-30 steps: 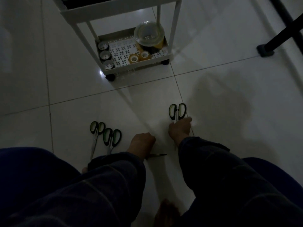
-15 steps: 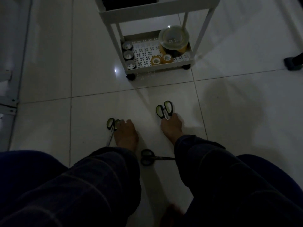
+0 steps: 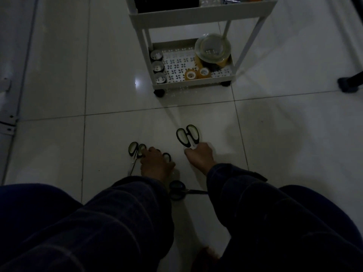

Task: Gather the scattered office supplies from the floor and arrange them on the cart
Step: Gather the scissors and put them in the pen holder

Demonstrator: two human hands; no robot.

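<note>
**Two hands on scissors before the white cart**

The left hand (image 3: 156, 163) lies palm-down over two green-handled scissors (image 3: 137, 149) on the tiled floor (image 3: 59, 75); whether its fingers curl round them cannot be told. The right hand (image 3: 200, 157) pinches the blades of a third green-handled pair (image 3: 188, 135), handles pointing toward the cart (image 3: 196, 16). Black-handled scissors (image 3: 177, 190) lie between the wrists, farthest from the cart. No writing is legible.
</note>
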